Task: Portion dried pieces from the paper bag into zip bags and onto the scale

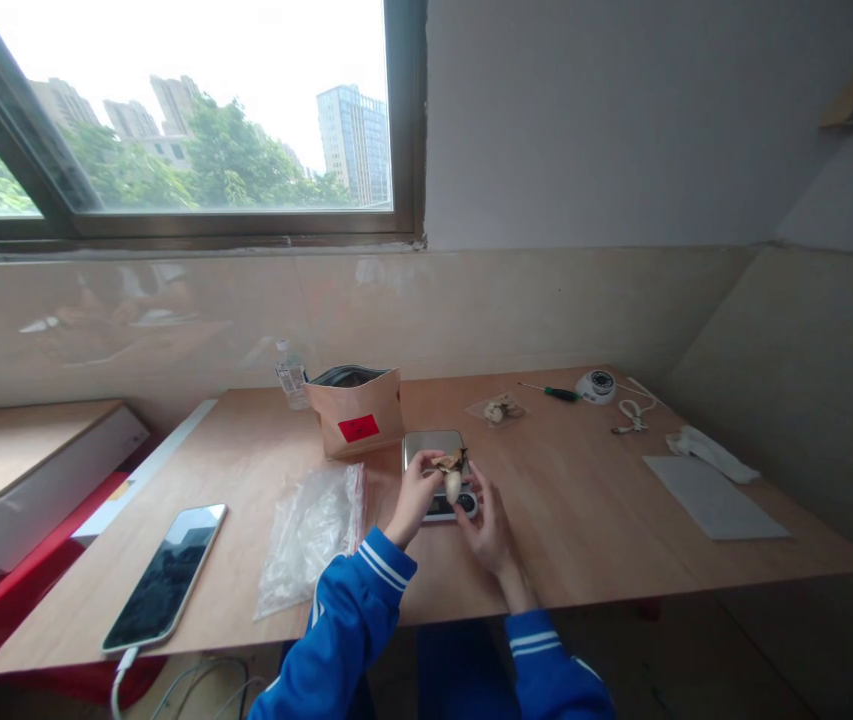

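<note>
My left hand [417, 492] pinches a dried mushroom [453, 486] with a pale, thick stem and a curled brownish cap. From the other side, my right hand [489, 528] curves around it, thumb at the stem's lower end and fingers near the dark cap edge. Both hands are above a small kitchen scale [433, 441] with a silver plate; the mushroom and fingers partly cover its dark display. Behind the scale on the left stands an open brown paper pouch [328, 425] with a red label. Clear zip bags [313, 540] lie left of my left hand.
A small clear packet of dried pieces [498, 410] lies beyond the scale. Farther right are a screwdriver [562, 395], a dome camera [595, 387] with its cable, a white cloth [711, 452] and a grey sheet [718, 498]. At left are a plugged-in phone [165, 580] and a bottle [292, 377].
</note>
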Demonstrator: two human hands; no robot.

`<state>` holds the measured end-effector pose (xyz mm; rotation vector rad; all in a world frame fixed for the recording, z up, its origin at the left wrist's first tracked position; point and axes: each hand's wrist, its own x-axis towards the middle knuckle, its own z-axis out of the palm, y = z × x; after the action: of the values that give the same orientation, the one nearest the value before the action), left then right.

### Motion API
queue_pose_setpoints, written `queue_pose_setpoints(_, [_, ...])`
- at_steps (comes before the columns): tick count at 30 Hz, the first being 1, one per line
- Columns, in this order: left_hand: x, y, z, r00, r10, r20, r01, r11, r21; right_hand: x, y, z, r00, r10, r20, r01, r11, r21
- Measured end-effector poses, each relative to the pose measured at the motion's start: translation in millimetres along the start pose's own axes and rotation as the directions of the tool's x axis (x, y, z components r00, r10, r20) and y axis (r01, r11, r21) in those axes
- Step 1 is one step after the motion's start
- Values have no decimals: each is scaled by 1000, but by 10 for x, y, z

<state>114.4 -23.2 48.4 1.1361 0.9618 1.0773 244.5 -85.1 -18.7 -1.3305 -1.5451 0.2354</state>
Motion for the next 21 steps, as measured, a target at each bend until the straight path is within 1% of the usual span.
queue_pose_setpoints(2, [0,-29,9,1000,-19,-8,18,1000,-17,-2,-15,-13,1000,-8,30,7,1000,29])
queue_pose_setpoints(5, [38,-89,-23,999,-32,-42,28,995,-94,-3,-33,-21,998,-22,62,19,999,40])
queue_pose_setpoints(7, [98,-134,-81,994,-31,-103,15,989,-150,-4,-33,-16,999,-9,53,7,999,37])
queue_pose_setpoints(9, [183,-172,-160,984,-28,-176,-2,986,-167,-5,-23,-9,999,15,28,-16,999,30])
queue_pose_setpoints(11, [274,-200,-241,976,-23,-215,-9,990,-144,-8,-8,-3,999,39,1,-39,999,21])
queue_pose_setpoints(14, [388,-228,-324,979,-18,-203,-1,996,-94,-12,22,8,998,56,-14,-56,998,18])
queue_pose_setpoints(18, [478,-255,-355,979,3,-204,-5,1000,-10,-12,80,39,997,63,-41,-62,997,35])
queue_pose_setpoints(21, [520,-257,-361,978,53,-204,-37,996,82,-12,128,68,995,70,-74,-66,997,50])
